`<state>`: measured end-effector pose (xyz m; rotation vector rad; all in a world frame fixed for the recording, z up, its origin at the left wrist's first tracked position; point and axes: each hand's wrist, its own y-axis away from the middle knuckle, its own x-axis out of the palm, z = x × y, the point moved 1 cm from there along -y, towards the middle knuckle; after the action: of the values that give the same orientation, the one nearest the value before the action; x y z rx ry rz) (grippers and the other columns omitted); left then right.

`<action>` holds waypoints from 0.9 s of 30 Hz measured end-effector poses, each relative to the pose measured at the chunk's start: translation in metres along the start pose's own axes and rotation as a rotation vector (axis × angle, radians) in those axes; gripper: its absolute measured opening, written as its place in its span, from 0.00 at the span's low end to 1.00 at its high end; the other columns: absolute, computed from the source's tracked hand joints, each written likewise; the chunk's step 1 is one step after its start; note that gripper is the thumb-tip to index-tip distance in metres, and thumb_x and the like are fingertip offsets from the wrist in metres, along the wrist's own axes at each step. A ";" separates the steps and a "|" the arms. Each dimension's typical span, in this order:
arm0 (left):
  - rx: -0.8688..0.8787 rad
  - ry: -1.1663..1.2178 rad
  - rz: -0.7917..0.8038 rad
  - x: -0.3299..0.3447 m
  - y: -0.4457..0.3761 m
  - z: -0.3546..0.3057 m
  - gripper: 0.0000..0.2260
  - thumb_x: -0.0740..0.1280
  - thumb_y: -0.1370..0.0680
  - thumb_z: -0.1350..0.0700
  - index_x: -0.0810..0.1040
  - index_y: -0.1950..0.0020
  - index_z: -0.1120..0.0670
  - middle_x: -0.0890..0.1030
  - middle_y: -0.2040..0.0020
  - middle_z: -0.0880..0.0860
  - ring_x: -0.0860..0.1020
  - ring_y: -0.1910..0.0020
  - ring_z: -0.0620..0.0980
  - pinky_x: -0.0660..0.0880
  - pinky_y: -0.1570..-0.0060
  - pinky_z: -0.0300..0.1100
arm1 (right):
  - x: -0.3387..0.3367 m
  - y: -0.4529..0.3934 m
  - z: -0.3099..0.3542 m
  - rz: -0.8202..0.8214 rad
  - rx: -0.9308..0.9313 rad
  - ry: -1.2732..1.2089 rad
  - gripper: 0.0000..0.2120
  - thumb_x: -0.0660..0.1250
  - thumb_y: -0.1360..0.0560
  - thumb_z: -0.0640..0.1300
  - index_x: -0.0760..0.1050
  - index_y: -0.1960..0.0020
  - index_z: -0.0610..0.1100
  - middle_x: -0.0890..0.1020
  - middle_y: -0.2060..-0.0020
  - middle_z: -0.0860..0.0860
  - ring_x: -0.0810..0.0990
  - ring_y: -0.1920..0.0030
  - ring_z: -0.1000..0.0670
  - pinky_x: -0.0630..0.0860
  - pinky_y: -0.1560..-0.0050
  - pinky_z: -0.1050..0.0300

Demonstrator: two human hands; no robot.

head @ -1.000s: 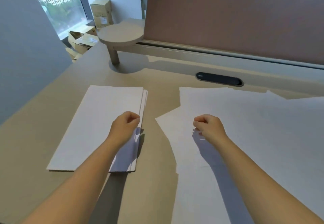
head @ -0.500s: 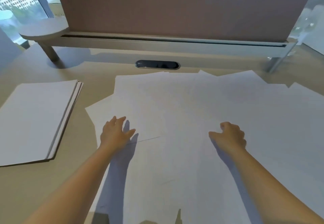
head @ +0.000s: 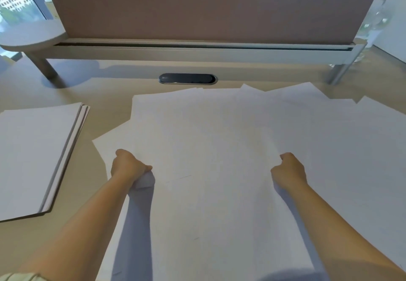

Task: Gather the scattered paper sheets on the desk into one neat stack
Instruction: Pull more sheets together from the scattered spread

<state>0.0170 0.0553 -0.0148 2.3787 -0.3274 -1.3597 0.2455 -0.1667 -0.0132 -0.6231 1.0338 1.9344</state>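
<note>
Both forearms are extended forward, well apart. The left hand [head: 127, 166] and the right hand [head: 289, 170] are observed with fingers curled.

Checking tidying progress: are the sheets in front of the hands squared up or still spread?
Spread. The loose sheets overlap at differing angles, corners jutting out, while a separate stack lies left.
</note>
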 end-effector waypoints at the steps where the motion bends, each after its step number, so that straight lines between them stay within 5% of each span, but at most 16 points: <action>1: 0.023 0.000 0.002 0.000 -0.004 0.001 0.26 0.72 0.28 0.61 0.64 0.36 0.67 0.72 0.37 0.65 0.71 0.38 0.66 0.69 0.46 0.53 | 0.001 -0.002 0.001 -0.020 -0.015 -0.023 0.16 0.55 0.25 0.31 0.68 0.39 0.39 0.76 0.45 0.41 0.76 0.50 0.41 0.69 0.56 0.56; 4: 0.152 -0.028 0.021 -0.005 -0.013 0.006 0.07 0.66 0.24 0.61 0.72 0.50 0.63 0.76 0.50 0.60 0.74 0.48 0.62 0.66 0.56 0.46 | 0.004 -0.005 0.007 -0.078 -0.052 -0.139 0.08 0.53 0.25 0.31 0.69 0.52 0.40 0.74 0.61 0.48 0.71 0.64 0.48 0.66 0.65 0.58; 6: 0.191 -0.054 0.046 -0.013 -0.020 0.011 0.10 0.64 0.24 0.63 0.69 0.64 0.60 0.74 0.59 0.59 0.71 0.55 0.58 0.64 0.59 0.44 | 0.007 -0.006 0.013 -0.111 -0.060 -0.175 0.10 0.53 0.25 0.31 0.69 0.51 0.41 0.73 0.61 0.48 0.72 0.61 0.46 0.69 0.60 0.56; 8: 0.175 -0.055 0.127 -0.023 -0.027 0.017 0.13 0.64 0.24 0.65 0.67 0.68 0.59 0.72 0.61 0.59 0.70 0.56 0.57 0.66 0.58 0.44 | 0.013 -0.005 0.022 -0.124 -0.052 -0.214 0.13 0.52 0.26 0.30 0.70 0.47 0.41 0.74 0.56 0.47 0.72 0.57 0.45 0.71 0.54 0.52; 11: 0.113 -0.097 0.344 -0.036 -0.029 0.023 0.12 0.65 0.26 0.67 0.69 0.68 0.60 0.72 0.65 0.58 0.70 0.63 0.55 0.67 0.62 0.43 | 0.025 -0.001 0.039 -0.103 -0.064 -0.271 0.19 0.54 0.25 0.32 0.68 0.36 0.41 0.77 0.43 0.44 0.74 0.52 0.44 0.72 0.49 0.51; 14: 0.088 0.123 0.441 -0.043 -0.032 0.023 0.04 0.64 0.25 0.65 0.72 0.60 0.63 0.74 0.61 0.60 0.73 0.62 0.56 0.69 0.60 0.45 | 0.039 0.004 0.055 -0.022 -0.076 -0.273 0.27 0.56 0.24 0.34 0.57 0.27 0.43 0.66 0.29 0.45 0.70 0.34 0.42 0.68 0.40 0.51; 18: 0.097 0.397 0.442 -0.032 -0.029 0.017 0.08 0.66 0.23 0.57 0.74 0.54 0.63 0.76 0.61 0.59 0.75 0.62 0.57 0.71 0.62 0.44 | 0.063 0.007 0.071 0.137 -0.055 -0.389 0.30 0.59 0.25 0.34 0.52 0.25 0.41 0.62 0.28 0.43 0.65 0.30 0.42 0.65 0.35 0.50; 21: 0.176 0.291 0.450 -0.020 -0.023 0.016 0.06 0.71 0.29 0.61 0.74 0.62 0.60 0.76 0.64 0.59 0.75 0.62 0.56 0.72 0.59 0.46 | 0.076 0.011 0.080 0.239 -0.020 -0.483 0.25 0.59 0.25 0.33 0.60 0.30 0.42 0.70 0.40 0.44 0.71 0.38 0.42 0.69 0.39 0.51; 24: 0.238 0.195 0.288 -0.018 -0.027 0.021 0.03 0.66 0.26 0.65 0.73 0.58 0.61 0.76 0.57 0.60 0.74 0.56 0.56 0.71 0.55 0.46 | 0.083 0.015 0.085 0.282 -0.038 -0.515 0.11 0.59 0.27 0.32 0.69 0.48 0.45 0.69 0.59 0.48 0.72 0.54 0.47 0.71 0.47 0.55; 27: 0.284 0.279 0.172 -0.030 -0.031 0.029 0.06 0.63 0.23 0.65 0.72 0.60 0.61 0.75 0.59 0.60 0.72 0.58 0.53 0.66 0.63 0.42 | 0.083 0.020 0.087 0.324 -0.058 -0.552 0.26 0.60 0.25 0.32 0.59 0.28 0.37 0.69 0.61 0.48 0.73 0.60 0.49 0.72 0.51 0.57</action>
<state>-0.0228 0.0888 -0.0184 2.6546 -0.6646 -0.9403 0.1812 -0.0628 -0.0180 0.0687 0.7544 2.2413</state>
